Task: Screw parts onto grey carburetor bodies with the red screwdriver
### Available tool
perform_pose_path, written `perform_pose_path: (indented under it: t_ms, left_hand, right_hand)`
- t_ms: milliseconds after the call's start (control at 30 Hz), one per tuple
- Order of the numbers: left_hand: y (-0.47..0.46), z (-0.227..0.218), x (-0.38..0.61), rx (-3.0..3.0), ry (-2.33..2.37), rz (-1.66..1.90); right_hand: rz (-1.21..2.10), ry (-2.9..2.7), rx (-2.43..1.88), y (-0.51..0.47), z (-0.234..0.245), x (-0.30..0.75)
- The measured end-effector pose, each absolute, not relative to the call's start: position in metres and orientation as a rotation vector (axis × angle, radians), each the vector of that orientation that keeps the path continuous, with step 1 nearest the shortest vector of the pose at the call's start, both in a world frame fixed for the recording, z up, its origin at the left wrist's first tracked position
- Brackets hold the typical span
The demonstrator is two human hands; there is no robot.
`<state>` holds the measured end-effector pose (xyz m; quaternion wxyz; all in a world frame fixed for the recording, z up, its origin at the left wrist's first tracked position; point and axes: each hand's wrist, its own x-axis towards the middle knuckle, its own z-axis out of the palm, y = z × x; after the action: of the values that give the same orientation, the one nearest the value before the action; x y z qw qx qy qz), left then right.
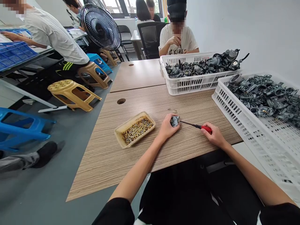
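Note:
My left hand (167, 127) is wrapped round a small grey metal carburetor body (174, 121) and holds it low over the table. In my right hand (214, 135) is a screwdriver with a red handle (206, 128). Its thin dark shaft (188, 123) points left, and the tip reaches the right side of the carburetor body; whether it sits in a screw is too small to tell. Just beyond my left hand lie a few small brass pieces (174, 111). Left of that hand stands a beige tray (118, 137) filled with many small brass parts (137, 131).
Two white crates, one at the back (194, 86) and one at the right (225, 100), hold piles of carburetors. Across the wood-grain table (105, 162) sits a person (179, 39). A fan (100, 28), stools (72, 93) and another person (53, 37) are at the left.

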<state>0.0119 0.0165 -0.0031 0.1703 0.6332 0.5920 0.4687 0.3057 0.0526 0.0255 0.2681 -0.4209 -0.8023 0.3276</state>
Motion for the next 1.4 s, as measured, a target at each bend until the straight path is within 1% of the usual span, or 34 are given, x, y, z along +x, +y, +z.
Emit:
perform_pose_path:
  t_ms: [1400]
  left_hand:
    - [0.0168,-0.0031,0.0116,1.758,1.703,1.318]
  right_hand:
    - [0.856,-2.184,-1.144,0.0523,0.0238,0.304]
